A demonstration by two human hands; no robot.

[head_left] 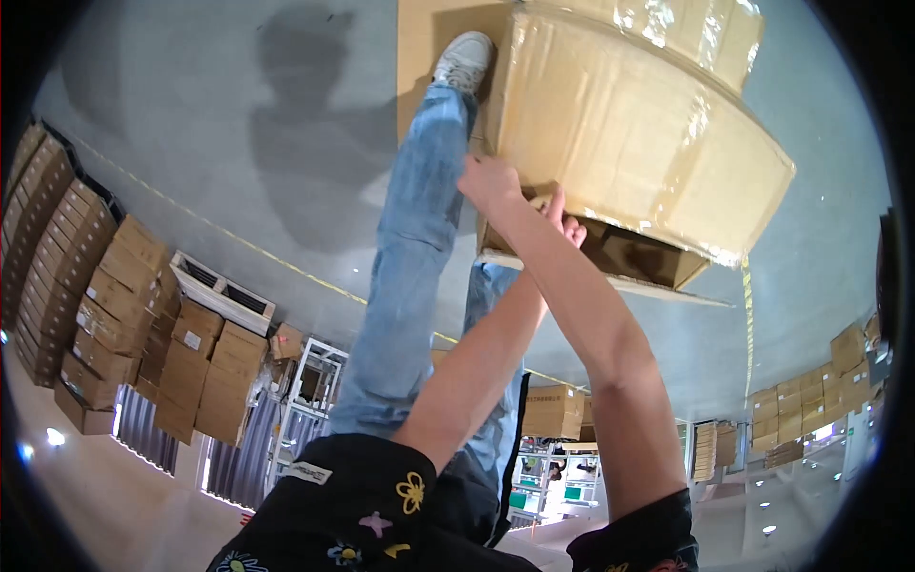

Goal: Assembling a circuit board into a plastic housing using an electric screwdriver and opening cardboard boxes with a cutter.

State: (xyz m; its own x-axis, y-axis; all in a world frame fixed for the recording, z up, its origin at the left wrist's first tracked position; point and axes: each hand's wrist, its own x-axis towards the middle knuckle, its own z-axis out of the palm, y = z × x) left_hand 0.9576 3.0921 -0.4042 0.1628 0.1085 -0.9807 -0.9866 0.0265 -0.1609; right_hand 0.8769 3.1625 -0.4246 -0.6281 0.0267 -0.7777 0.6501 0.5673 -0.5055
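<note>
A large tan cardboard box (610, 124) with shiny clear tape lies in front of me, its near side partly open onto a dark inside. My forearms cross, the right over the left. At the box's near left corner is my right hand (491, 183), its fingers curled closed; whatever they hold is hidden. My left hand (564, 217) is at the opening, against the upper edge. Its few visible fingers look bent, and the rest is behind my right forearm. A loose lower flap (658, 291) sticks out below the opening.
My leg in blue jeans (410, 219) and a white shoe (464, 62) stand left of the box, the shoe on a flat cardboard sheet (416, 57). Stacked cartons (114, 305) and a white rack (310, 381) are at the left. More cartons (810, 400) stand right.
</note>
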